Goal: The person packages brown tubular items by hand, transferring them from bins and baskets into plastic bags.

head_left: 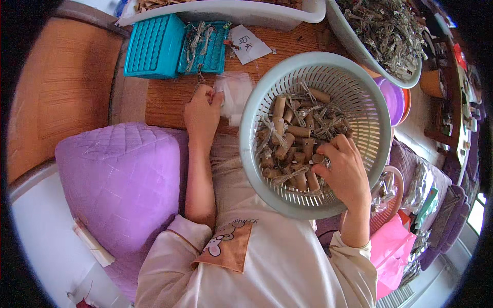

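A grey-green colander basket [246, 128] sits at the front right of the table, full of short brown cylinders [298, 131] tangled with clear plastic strands [277, 131]. My right hand [345, 167] reaches into it, thumb and forefinger closed about one small brown cylinder [317, 158]. To the left, my left hand [203, 113] is over the wooden table with its fingers pinched together; what they hold is too small to make out. A thin dark piece shows just beyond its fingertips. Clear plastic bags [235, 95] lie beside that hand, between it and the basket.
Behind my left hand stand a stack of teal trays [154, 46] and another teal tray [218, 59] bearing clear strands. A white paper [249, 43] with handwriting lies beside them. White tubs [277, 18] line the back. A purple quilted cover [118, 174] is at left, a pink bag [393, 246] at right.
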`<state>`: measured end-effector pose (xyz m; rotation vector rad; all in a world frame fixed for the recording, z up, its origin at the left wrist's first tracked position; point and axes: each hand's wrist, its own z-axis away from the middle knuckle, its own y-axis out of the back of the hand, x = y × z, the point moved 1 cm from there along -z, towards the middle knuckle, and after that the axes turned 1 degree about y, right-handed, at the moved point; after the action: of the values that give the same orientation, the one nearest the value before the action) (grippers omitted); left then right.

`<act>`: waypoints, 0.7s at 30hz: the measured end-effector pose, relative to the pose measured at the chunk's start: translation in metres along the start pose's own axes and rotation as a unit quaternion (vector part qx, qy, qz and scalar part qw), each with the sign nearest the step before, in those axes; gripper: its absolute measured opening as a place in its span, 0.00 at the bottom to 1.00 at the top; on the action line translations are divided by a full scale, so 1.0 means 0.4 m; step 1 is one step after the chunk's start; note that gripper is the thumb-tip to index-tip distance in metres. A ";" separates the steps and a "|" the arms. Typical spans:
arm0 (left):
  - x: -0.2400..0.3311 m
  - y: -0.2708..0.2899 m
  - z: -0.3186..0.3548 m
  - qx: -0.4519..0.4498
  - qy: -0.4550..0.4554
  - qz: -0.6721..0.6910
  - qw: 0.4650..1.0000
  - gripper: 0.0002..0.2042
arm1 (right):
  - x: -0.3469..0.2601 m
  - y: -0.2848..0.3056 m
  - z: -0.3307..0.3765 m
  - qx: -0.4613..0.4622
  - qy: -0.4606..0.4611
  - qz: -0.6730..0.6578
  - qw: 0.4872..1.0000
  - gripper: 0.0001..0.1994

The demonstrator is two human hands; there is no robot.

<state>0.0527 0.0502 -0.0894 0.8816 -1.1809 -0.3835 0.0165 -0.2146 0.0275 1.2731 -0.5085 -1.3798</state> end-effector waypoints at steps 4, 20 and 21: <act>-0.001 0.014 0.017 0.068 -0.097 -0.038 0.992 0.10 | 0.009 -0.002 0.008 0.028 0.037 -0.025 0.999 0.14; -0.019 0.060 0.029 -0.044 0.035 0.181 0.982 0.12 | 0.047 0.035 0.030 0.189 0.095 -0.848 0.487 0.20; -0.007 0.061 0.030 -0.016 -0.002 0.114 0.993 0.11 | 0.049 0.030 0.030 0.189 0.096 -0.848 0.487 0.20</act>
<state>0.0363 0.0626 -0.0712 0.7099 -1.2611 -0.2180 0.0152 -0.2396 0.0342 2.4035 1.1700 -2.6440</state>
